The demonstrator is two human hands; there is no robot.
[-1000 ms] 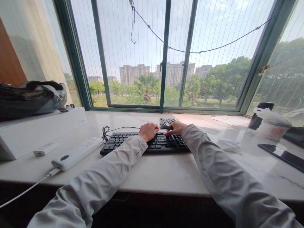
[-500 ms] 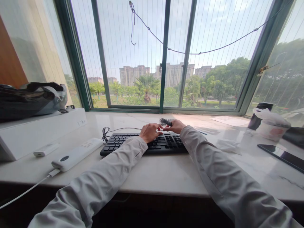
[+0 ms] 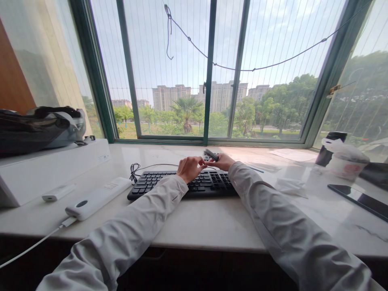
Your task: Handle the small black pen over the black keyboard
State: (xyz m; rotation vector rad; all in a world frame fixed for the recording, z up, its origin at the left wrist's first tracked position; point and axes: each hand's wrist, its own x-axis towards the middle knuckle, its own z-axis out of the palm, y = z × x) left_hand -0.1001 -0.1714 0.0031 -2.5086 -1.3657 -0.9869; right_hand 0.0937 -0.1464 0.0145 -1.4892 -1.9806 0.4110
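Note:
A black keyboard (image 3: 169,184) lies on the pale marble sill in the middle of the view, its cable coiled at the back left. My left hand (image 3: 189,168) rests curled over the keys near the keyboard's middle, with its fingertips close to my right hand. My right hand (image 3: 223,161) is just behind the keyboard's right part and pinches a small dark oblong tool (image 3: 211,154). The tool is tilted up and points left, above the keys. What the tool is cannot be told.
A white box (image 3: 51,167) at the left carries a black bag (image 3: 36,125). In front of it lie a white power bank (image 3: 97,198) with a cable and a small white device (image 3: 57,192). At the right are a phone (image 3: 359,198), a dark cup (image 3: 329,147), a bagged container (image 3: 345,161) and papers (image 3: 291,153).
My right hand has lifted the dark tool from lying flat over the keys to a raised, tilted position. My left hand has shifted slightly toward it.

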